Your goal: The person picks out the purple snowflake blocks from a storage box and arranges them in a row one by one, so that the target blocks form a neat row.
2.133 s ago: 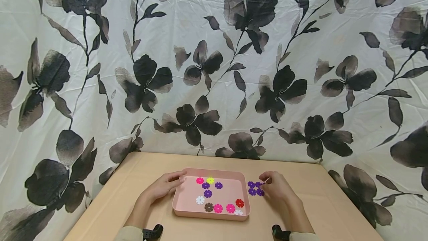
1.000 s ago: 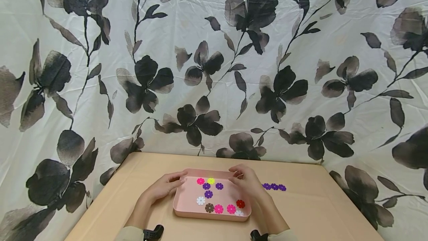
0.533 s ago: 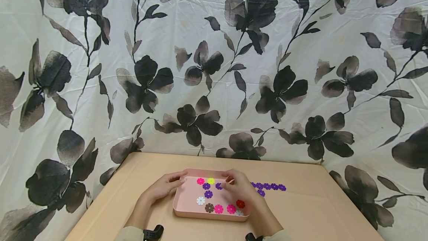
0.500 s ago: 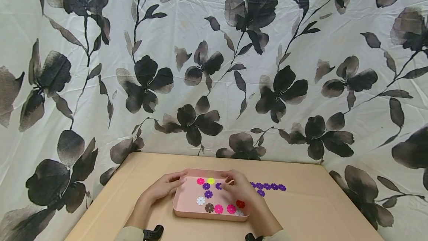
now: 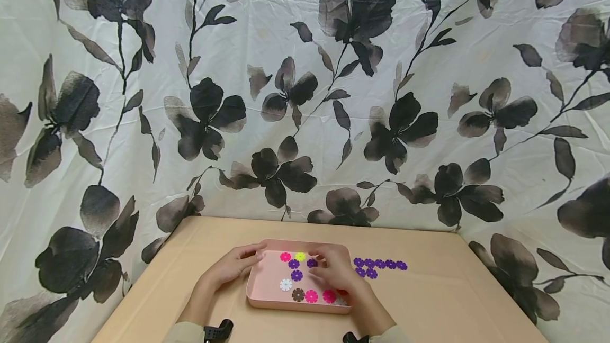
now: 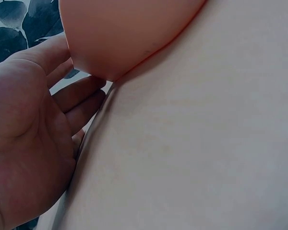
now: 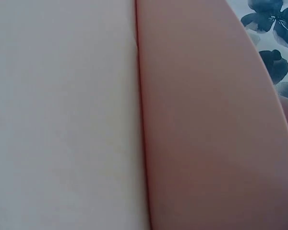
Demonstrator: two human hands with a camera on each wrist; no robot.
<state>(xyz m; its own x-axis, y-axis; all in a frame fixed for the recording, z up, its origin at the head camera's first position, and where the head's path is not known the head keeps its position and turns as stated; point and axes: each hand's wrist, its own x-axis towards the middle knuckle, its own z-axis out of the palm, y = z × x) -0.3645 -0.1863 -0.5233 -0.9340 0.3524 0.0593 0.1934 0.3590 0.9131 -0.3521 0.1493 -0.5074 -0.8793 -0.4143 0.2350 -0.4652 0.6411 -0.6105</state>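
The shallow pink tray (image 5: 267, 290) holds scattered flower discs, and the purple flower disc (image 5: 312, 263) lies inside it, toward the far side and right of the tray's centre. The right hand (image 5: 337, 271) reaches over the tray's right side, fingers bent, with thumb and fingertip parted around that disc; it seems not to have hold of it, though whether a tip touches it I cannot tell (the right wrist view shows mostly the tray's outer wall). The left hand (image 5: 229, 268) is at the tray's left side, fingers loosely extended against the wall, not wrapped round it.

Just beyond the tray's right wall, seven loose purple discs (image 5: 379, 264) lie on the table, five in a row with two below.

The disc looks thin and flat, so a fingertip could skid off its edge and push it across the tray floor, or pinch only one petal and drop it. The right forearm passes close to the tray's right wall; a low sweep could knock the tray or scatter the seven discs. If the left hand eased off, a bump might make the tray slide.
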